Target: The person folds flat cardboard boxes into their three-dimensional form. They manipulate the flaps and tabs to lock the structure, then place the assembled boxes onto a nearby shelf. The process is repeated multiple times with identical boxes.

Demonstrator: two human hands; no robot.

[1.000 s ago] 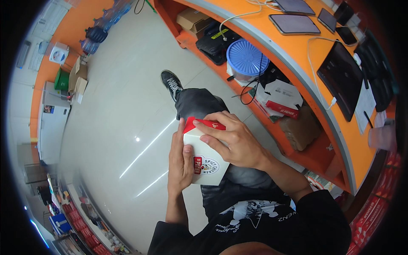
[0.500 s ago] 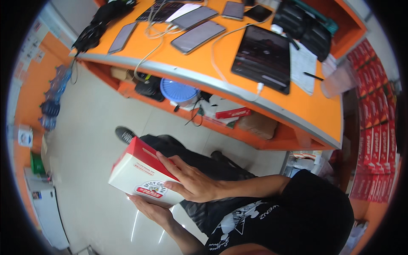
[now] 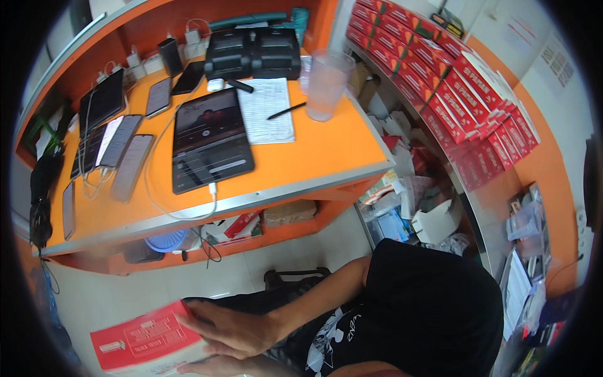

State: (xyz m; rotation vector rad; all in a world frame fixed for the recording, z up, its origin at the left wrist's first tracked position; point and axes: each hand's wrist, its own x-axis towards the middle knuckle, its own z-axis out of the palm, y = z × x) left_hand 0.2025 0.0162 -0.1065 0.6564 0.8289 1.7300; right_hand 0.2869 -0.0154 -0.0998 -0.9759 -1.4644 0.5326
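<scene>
A red-and-white cardboard box [image 3: 141, 336] is held between my two hands at the lower left, above my lap. Its red printed panel faces up, while part of a white side shows along the lower edge. My right hand [image 3: 235, 330] grips the near end from above, its fingers lying over the corner and slightly blurred. Beneath it, my left hand [image 3: 223, 366] supports the white side; its fingers are partly cut off by the lower edge and the box.
An orange counter [image 3: 301, 163] carries a tablet [image 3: 210, 141], several phones, cables, a paper sheet [image 3: 270, 113], a pen and a plastic cup [image 3: 326, 85]. Stacks of red boxes [image 3: 465, 94] stand on a metal shelf at the right. A blue-lidded tub [image 3: 166, 241] sits under the counter.
My view has swung to the right, toward the red stacks. The box now sits lower and further left in view, turned so its red panel shows. Both hands keep holding it.
</scene>
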